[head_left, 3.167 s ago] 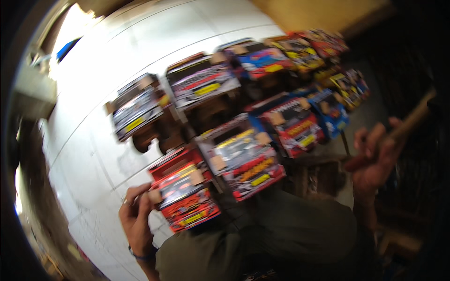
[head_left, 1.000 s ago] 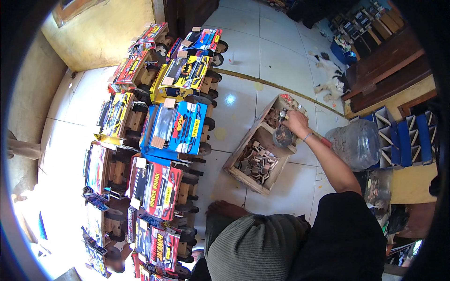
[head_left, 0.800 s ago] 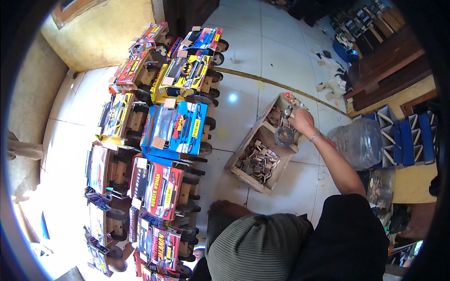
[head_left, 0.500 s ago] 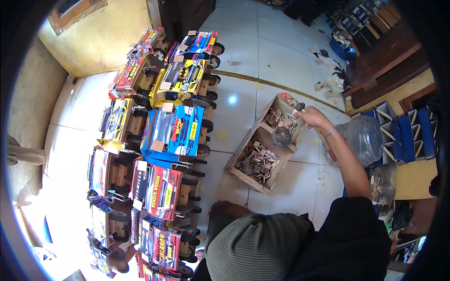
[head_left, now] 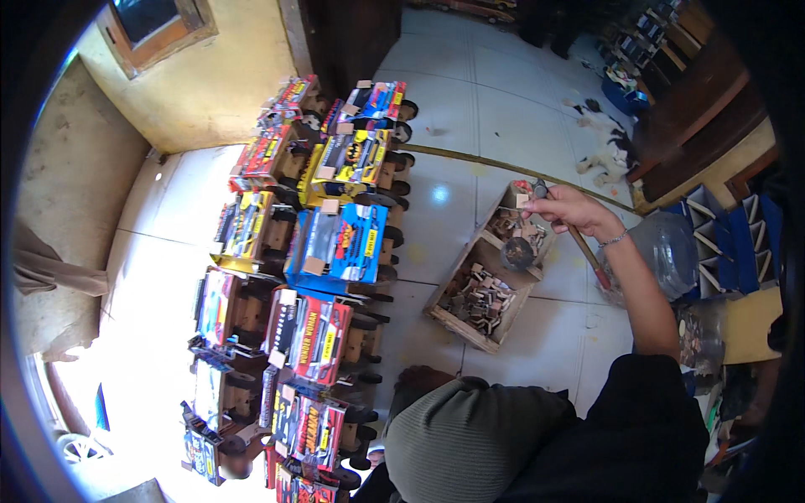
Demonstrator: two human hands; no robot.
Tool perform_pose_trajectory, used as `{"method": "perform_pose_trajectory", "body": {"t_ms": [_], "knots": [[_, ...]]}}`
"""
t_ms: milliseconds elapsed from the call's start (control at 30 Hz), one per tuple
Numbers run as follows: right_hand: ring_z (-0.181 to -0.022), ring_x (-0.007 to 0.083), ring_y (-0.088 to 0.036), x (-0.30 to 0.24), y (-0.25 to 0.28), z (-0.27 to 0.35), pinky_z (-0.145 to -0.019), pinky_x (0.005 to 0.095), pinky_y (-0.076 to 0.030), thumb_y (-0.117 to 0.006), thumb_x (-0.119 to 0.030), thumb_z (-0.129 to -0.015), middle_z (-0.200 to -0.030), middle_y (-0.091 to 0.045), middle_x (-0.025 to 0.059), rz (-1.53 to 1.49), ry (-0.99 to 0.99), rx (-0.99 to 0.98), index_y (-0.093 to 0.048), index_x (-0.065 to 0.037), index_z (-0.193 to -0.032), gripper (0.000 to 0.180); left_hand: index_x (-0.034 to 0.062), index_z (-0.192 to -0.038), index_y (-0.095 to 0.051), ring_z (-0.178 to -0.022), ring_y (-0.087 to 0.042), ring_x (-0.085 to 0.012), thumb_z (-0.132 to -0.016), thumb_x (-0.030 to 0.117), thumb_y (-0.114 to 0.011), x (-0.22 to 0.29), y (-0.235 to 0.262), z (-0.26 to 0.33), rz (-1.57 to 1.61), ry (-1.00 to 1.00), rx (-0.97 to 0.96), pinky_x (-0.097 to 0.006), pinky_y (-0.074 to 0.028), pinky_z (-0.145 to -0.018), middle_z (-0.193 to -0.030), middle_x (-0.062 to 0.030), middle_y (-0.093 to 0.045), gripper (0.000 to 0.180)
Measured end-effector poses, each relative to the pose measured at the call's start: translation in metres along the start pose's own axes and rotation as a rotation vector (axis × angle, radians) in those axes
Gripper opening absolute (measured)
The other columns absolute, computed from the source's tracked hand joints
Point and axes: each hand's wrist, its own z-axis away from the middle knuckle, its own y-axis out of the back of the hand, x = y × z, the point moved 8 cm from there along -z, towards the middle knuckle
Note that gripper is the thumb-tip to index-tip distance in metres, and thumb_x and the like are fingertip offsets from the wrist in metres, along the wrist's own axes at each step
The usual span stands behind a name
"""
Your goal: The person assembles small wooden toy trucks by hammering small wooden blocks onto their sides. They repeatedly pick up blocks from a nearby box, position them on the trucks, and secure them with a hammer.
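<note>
My right hand (head_left: 579, 211) is closed round a hammer (head_left: 589, 251), whose dark head is up by the fingers and whose red-tipped handle runs down past the wrist. Its fingertips also pinch a small square wooden piece (head_left: 521, 201), with a thin pale line like a nail beside it. Below the hand lies a slanted wooden box (head_left: 463, 329) on the floor, holding many small wood pieces (head_left: 478, 298) in its near part and more in its far part. A round dark tin (head_left: 516, 253) rests over the box's divider. My left hand is out of view.
Rows of colourful toy trucks (head_left: 340, 243) with black wheels stand left of the box. A clear plastic container (head_left: 658, 251) and blue-and-white partitioned boxes (head_left: 704, 243) are at right. A black-and-white cat (head_left: 605, 144) lies farther back. Ribbed green knit cloth (head_left: 470, 436) fills the lower middle.
The whole view has shifted, so things lie farther right and lower. A small square wooden piece now shows at my right fingertips. The hammer stays in that hand.
</note>
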Motion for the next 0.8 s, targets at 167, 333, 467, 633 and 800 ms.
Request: {"method": "perform_pose_trajectory", "body": {"t_ms": [167,333,467,633,800], "knots": [[-0.054,0.001,-0.041,-0.073,-0.067,0.016,-0.044,0.0204,-0.029,-0.075,-0.031,-0.096,-0.068,-0.054,-0.0064,0.077,0.164,-0.226,-0.075,-0.001,-0.101,0.031,-0.0042,-0.135,-0.057,-0.11,-0.062,-0.0209,-0.107,0.014,-0.056,0.061,-0.006,-0.004,-0.125,-0.296,-0.111,-0.034,-0.051,-0.097,-0.126,-0.0154,-0.064,0.033],[-0.055,0.002,-0.042,-0.078,-0.062,0.02,-0.046,0.0228,-0.032,-0.074,-0.036,-0.096,-0.069,-0.054,-0.0073,0.24,0.225,-0.142,-0.075,-0.004,-0.1,0.032,-0.0056,-0.136,-0.057,-0.112,-0.062,-0.0239,-0.101,0.002,-0.059,0.098,-0.036,0.016,-0.079,-0.448,-0.432,-0.036,-0.05,-0.096,-0.127,-0.0176,-0.064,0.036],[-0.08,0.0075,-0.06,-0.033,-0.008,0.002,-0.068,0.0268,-0.049,-0.073,-0.038,-0.095,-0.087,-0.068,-0.0019,0.432,0.228,0.105,-0.07,-0.003,-0.11,0.038,-0.0017,-0.131,-0.062,-0.111,-0.063,-0.0289,-0.092,-0.001,-0.067,0.114,-0.072,0.039,-0.213,-0.563,-0.783,-0.039,-0.051,-0.094,-0.124,-0.0192,-0.065,0.039],[-0.092,0.0162,-0.063,0.046,0.043,-0.024,-0.085,0.0368,-0.05,-0.068,-0.039,-0.095,-0.103,-0.072,0.0092,0.555,0.111,0.324,-0.067,0.0,-0.125,0.049,0.0098,-0.126,-0.07,-0.103,-0.071,-0.033,-0.083,0.011,-0.083,0.1,-0.095,0.043,-0.345,-0.49,-0.926,-0.043,-0.057,-0.087,-0.113,-0.0148,-0.071,0.045],[-0.085,0.0196,-0.058,0.092,0.064,-0.056,-0.077,0.0391,-0.048,-0.07,-0.043,-0.093,-0.096,-0.069,0.0099,0.658,0.227,0.335,-0.066,0.003,-0.116,0.051,0.009,-0.136,-0.062,-0.104,-0.07,-0.036,-0.098,0.025,-0.071,0.093,-0.103,0.051,-0.22,-0.517,-1.059,-0.045,-0.057,-0.088,-0.114,-0.0156,-0.069,0.042]]}}
